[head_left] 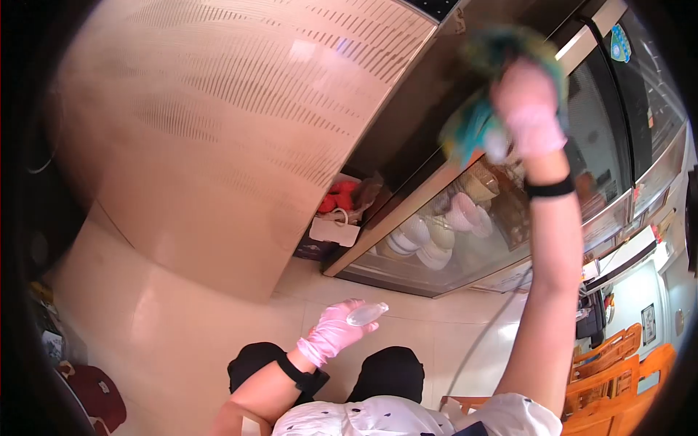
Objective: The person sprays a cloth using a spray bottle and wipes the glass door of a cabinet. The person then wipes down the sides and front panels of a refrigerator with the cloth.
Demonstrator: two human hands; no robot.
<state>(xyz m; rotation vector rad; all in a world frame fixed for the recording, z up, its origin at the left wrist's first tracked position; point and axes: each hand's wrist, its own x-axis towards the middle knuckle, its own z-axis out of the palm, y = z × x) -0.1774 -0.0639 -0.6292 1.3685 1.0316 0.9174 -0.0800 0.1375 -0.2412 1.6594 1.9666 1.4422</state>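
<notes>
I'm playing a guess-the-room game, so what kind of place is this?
It's probably a home, maybe a dining area or kitchen. There's a glass-fronted cabinet with what look like bowls inside, and wooden chairs over at the right of the picture.

You are stretching your right arm [556,261] far out in front of you, nearly straight, its pink-gloved right hand [529,102] blurring and curling closed at the end of the reach. Your left forearm [263,389] is angling forward from a bent elbow, holding the pink-gloved left hand [338,330] low before your torso [363,418], fingers curling inward.
</notes>
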